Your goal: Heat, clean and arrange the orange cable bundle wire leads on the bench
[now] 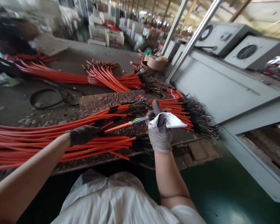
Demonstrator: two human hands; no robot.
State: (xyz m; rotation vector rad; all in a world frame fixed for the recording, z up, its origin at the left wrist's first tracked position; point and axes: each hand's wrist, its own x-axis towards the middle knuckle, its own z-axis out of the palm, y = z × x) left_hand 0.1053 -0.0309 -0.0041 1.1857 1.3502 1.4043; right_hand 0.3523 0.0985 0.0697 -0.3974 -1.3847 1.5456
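Your left hand (85, 135), in a dark glove, is closed round an orange cable (118, 127), just behind the end of its jacket. Your right hand (161, 133), in a grey ribbed glove, grasps the blue, yellow and pale coloured wires (138, 120) coming out of that end, its thumb pointing up. A crumpled white sheet (175, 120) lies against the same hand and sticks out to the right; you can't tell whether the fingers grip it too. The cable runs between your hands, above a worktable (72, 112) strewn with small scraps.

Around and under your left hand spreads a near bundle (88, 149) of orange cables, running in from the left. Just beyond your right hand lies a second bundle (172, 107), its dark ends and thin wires fanned to the right. A flat board (95, 101) sits past the near bundle, with a far bundle (70, 77) behind it and a looped black cord (49, 90) to the left.

Farther out, brown rolls (156, 63) stand near two metal poles (193, 39). A pale cabinet (231, 84) fills the right side, with fan-fitted boxes (247, 51) on top
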